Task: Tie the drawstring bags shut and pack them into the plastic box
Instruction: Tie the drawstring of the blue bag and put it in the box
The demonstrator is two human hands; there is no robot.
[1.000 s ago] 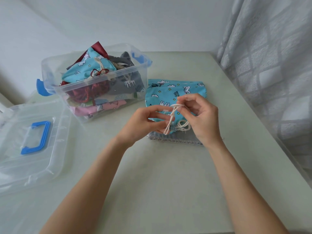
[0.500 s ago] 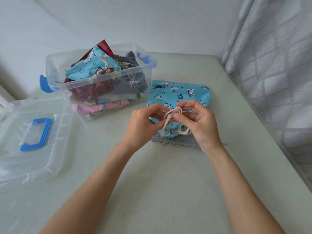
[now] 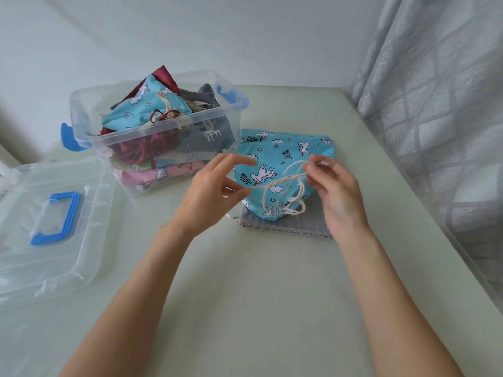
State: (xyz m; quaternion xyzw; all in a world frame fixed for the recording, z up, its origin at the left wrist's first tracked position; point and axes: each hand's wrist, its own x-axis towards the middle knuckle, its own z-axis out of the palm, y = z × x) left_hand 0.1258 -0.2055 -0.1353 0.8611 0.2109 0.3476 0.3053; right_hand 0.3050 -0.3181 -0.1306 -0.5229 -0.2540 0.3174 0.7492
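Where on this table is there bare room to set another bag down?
Free: the wide stretch of table nearest the person, between the forearms, and the strip right of the blue bag by the curtain. Crowded: the plastic box and its lid fill the left side.

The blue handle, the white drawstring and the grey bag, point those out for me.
blue handle (image 3: pixel 58 218): head view, on the long bar of the handle on the clear lid.
white drawstring (image 3: pixel 275 183): head view, on the taut stretch between the hands.
grey bag (image 3: pixel 294 227): head view, on its near strip under the turquoise bag.
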